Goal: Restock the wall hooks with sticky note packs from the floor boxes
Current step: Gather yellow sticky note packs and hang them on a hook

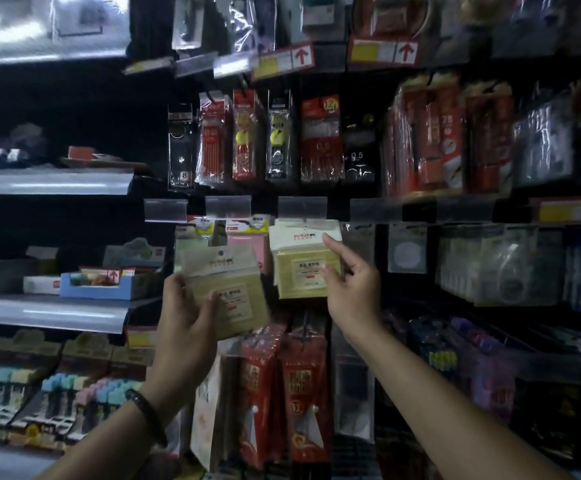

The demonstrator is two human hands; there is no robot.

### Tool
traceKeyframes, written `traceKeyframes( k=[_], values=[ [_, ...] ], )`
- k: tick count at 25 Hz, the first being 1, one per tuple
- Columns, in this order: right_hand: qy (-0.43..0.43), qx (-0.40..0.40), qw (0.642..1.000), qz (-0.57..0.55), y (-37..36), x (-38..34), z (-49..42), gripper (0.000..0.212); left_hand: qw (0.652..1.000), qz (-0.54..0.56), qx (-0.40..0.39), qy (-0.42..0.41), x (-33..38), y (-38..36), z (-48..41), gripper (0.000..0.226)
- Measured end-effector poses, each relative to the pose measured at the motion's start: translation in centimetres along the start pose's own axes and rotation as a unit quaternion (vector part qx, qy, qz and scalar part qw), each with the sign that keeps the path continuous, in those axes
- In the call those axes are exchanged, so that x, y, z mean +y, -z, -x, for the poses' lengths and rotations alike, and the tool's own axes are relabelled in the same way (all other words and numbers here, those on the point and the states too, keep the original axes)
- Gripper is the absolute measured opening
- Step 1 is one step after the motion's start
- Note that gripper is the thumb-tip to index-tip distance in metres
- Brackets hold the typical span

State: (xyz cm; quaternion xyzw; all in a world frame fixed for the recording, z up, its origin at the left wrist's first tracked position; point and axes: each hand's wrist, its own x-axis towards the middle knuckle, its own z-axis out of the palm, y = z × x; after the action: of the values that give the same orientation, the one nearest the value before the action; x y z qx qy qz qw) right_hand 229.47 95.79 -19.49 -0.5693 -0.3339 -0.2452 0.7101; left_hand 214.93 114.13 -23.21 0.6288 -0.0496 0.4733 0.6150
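The left hand [185, 313] grips a sticky note pack [228, 292] in front of the wall display, with the fingers curled round its left edge and the thumb lying across its front. The pack is pale yellow in a clear sleeve. Its printed label faces the camera and its long axis runs top to bottom, tilted so that the header with the hang hole leans up and to the left and the lower end swings right. It is held in the air, low and to the left of the hooks, and is not on any hook.

The right hand [347, 282] is at the hanging pack [299, 265], a yellow block with a white header that hangs upright on its hook. The thumb presses on the front of the pack, the index finger points straight up along the header's right corner, and the other fingers curl at the right edge, pinching it. A pink pack [249, 245] hangs just to the left.

The setting is a dim shop wall of black panels and clear price holders. Red pen packets [320, 140] hang in the row above, and red packs [282, 393] hang below. Grey-edged shelves [50, 183] stand to the left. On one of them is a blue display box [88, 291] holding small goods too blurred to name.
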Motion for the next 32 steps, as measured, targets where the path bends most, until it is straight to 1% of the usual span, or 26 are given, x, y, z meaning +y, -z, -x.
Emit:
traceKeyframes(
  k=[3,8,10,13,17,19,20,21,23,24,25,26,27,29,30,32],
  values=[
    [0.029,0.018,0.999,0.001,-1.2,0.3,-1.3,0.058,1.000,-0.007,-0.007,-0.026,-0.1,-0.6,-1.1,0.033],
    [0.016,0.020,1.000,0.004,-1.9,0.8,-2.7,0.057,0.999,-0.016,-0.020,-0.046,-0.3,-1.5,-2.0,0.040],
    [0.011,0.026,0.999,0.018,-1.8,0.8,-3.0,0.053,0.998,-0.022,-0.025,-0.048,-0.2,-1.8,-2.0,0.042],
    [0.000,0.023,0.996,0.083,-1.5,0.6,-3.4,0.048,0.998,-0.013,-0.040,-0.037,-0.6,-1.9,-2.1,0.043],
    [-0.004,0.000,0.981,0.192,-1.1,0.9,-3.9,0.051,0.999,-0.010,-0.042,-0.023,-1.9,-2.1,-2.1,0.041],
    [0.013,-0.027,0.957,0.290,-1.0,1.0,-4.5,0.054,0.999,-0.019,-0.041,-0.025,-2.4,-2.5,-2.2,0.037],
    [0.012,-0.044,0.938,0.343,-0.9,0.7,-4.7,0.056,0.999,-0.022,-0.042,-0.023,-2.5,-2.7,-2.3,0.036],
    [0.007,-0.063,0.914,0.401,-0.7,0.1,-5.0,0.058,0.999,-0.020,-0.043,-0.017,-2.5,-2.9,-2.4,0.036],
    [-0.004,-0.093,0.855,0.511,0.0,-1.1,-4.9,0.064,0.999,-0.006,-0.049,0.006,-2.5,-3.4,-2.7,0.039],
    [-0.010,-0.098,0.830,0.549,0.3,-1.7,-4.7,0.066,0.999,0.005,-0.050,0.018,-2.6,-3.6,-2.9,0.041],
    [-0.003,-0.086,0.827,0.555,0.5,-2.1,-4.4,0.063,0.998,0.020,-0.046,0.031,-2.5,-3.8,-3.1,0.041],
    [0.021,-0.066,0.846,0.528,0.6,-2.3,-4.1,0.056,0.998,0.036,-0.043,0.040,-2.5,-4.0,-3.2,0.041],
    [0.054,-0.046,0.880,0.469,0.8,-2.1,-3.6,0.048,0.997,0.049,-0.040,0.045,-2.4,-4.1,-3.3,0.041],
    [0.108,-0.036,0.941,0.319,1.2,-1.5,-2.4,0.042,0.996,0.059,-0.047,0.041,-2.0,-4.6,-3.3,0.042],
    [0.113,-0.047,0.961,0.249,1.3,-1.1,-1.8,0.044,0.996,0.060,-0.054,0.039,-1.9,-5.0,-3.3,0.042],
    [0.073,-0.076,0.985,0.136,1.2,-0.5,-0.8,0.052,0.995,0.066,-0.064,0.042,-1.5,-6.0,-3.3,0.040]
  ],
)
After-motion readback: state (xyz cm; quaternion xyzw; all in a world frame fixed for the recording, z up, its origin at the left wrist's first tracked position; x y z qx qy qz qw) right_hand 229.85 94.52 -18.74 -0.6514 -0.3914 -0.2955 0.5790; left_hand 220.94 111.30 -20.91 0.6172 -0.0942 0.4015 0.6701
